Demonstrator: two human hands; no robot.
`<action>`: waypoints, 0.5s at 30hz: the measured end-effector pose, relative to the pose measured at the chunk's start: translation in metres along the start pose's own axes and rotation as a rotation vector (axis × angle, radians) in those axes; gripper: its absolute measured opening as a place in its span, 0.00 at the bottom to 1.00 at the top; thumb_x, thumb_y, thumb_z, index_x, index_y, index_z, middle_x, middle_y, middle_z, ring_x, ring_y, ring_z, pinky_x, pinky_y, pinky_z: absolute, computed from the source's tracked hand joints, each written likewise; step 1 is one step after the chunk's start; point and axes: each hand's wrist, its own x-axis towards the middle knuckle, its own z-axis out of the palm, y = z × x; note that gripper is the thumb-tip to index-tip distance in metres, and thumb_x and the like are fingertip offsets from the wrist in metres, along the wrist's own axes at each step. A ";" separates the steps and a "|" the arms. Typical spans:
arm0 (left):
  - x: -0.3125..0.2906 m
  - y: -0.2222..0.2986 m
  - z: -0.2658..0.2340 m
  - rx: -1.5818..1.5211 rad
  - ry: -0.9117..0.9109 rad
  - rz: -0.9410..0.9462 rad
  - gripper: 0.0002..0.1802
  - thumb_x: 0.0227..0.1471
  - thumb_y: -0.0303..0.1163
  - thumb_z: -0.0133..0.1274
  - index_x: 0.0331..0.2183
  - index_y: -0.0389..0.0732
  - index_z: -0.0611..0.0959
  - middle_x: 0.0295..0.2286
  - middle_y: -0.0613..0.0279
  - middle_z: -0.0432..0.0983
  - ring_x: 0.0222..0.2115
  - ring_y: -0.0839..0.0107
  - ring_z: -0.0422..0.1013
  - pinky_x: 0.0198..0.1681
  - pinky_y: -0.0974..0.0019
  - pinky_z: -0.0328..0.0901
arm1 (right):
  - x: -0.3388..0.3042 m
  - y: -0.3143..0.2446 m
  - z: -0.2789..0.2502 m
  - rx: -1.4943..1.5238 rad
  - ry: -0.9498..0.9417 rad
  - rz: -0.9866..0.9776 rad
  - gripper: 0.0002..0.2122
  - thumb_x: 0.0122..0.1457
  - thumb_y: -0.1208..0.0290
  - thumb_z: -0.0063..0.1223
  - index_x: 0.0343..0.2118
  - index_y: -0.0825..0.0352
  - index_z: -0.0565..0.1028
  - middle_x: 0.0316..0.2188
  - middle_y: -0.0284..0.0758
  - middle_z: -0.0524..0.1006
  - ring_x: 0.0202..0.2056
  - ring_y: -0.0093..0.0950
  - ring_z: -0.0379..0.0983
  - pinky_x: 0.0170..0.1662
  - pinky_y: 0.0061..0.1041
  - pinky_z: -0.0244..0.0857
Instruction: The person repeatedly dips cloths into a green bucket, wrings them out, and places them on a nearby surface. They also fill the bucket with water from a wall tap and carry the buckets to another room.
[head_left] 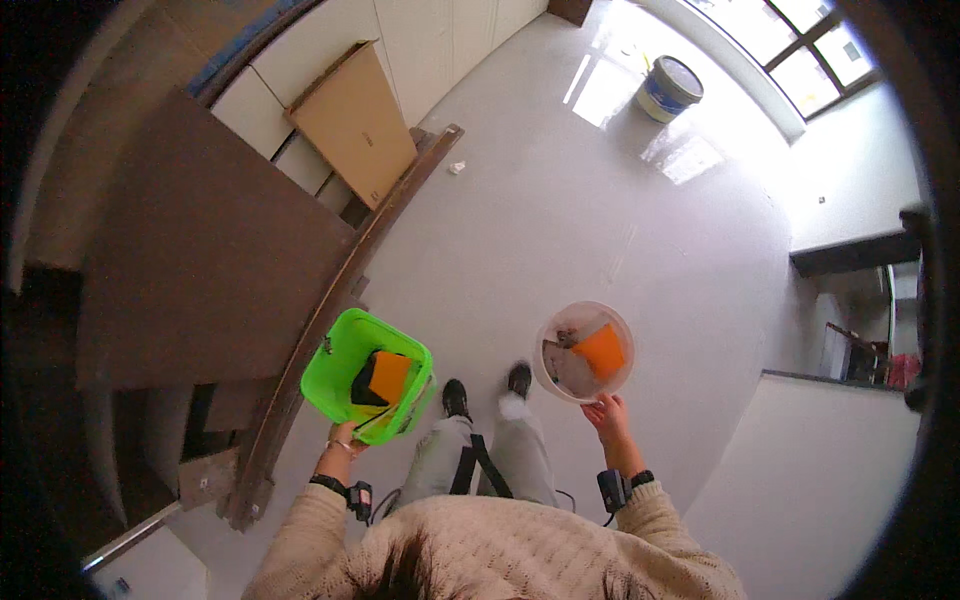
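My left hand (343, 440) is closed on the near edge of a bright green square bucket (332, 372). Inside the bucket lie an orange block (390, 377), something black beneath it and something yellow; their kinds are unclear. On the other side, my right hand (611, 422) grips the near rim of a round, see-through plastic tub (542, 340). That tub holds an orange piece (603, 350) and some small greyish things I cannot make out. Both containers are held in front of me, apart from each other, with their open tops facing up.
Left of me runs a long brown wooden panel (200, 250) with a raised edge. A flat cardboard box (355, 125) leans by white cabinets (440, 40). Far off on the glossy floor stand a lidded pail (670, 88) and a white scrap (457, 167). A white wall (800, 470) bounds the right.
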 end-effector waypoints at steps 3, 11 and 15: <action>0.054 0.012 0.067 0.052 -0.059 0.064 0.18 0.45 0.26 0.51 0.42 0.38 0.71 0.36 0.51 0.72 0.32 0.53 0.72 0.28 0.53 0.71 | 0.080 -0.022 0.084 -0.162 -0.019 0.078 0.20 0.53 0.70 0.49 0.44 0.71 0.57 0.31 0.41 0.71 0.29 0.32 0.73 0.32 0.27 0.72; 0.153 0.050 0.233 0.232 0.235 0.075 0.32 0.44 0.29 0.53 0.53 0.49 0.63 0.43 0.52 0.67 0.36 0.56 0.70 0.29 0.55 0.69 | 0.280 -0.003 0.289 -0.441 -0.090 0.203 0.14 0.52 0.69 0.49 0.38 0.71 0.65 0.29 0.38 0.72 0.24 0.26 0.72 0.30 0.24 0.71; 0.189 0.068 0.268 0.047 0.177 0.161 0.34 0.44 0.28 0.52 0.54 0.51 0.61 0.43 0.54 0.68 0.35 0.59 0.70 0.27 0.57 0.68 | 0.354 0.008 0.357 -0.448 -0.142 0.199 0.12 0.55 0.70 0.46 0.40 0.69 0.65 0.30 0.37 0.72 0.24 0.27 0.71 0.28 0.25 0.72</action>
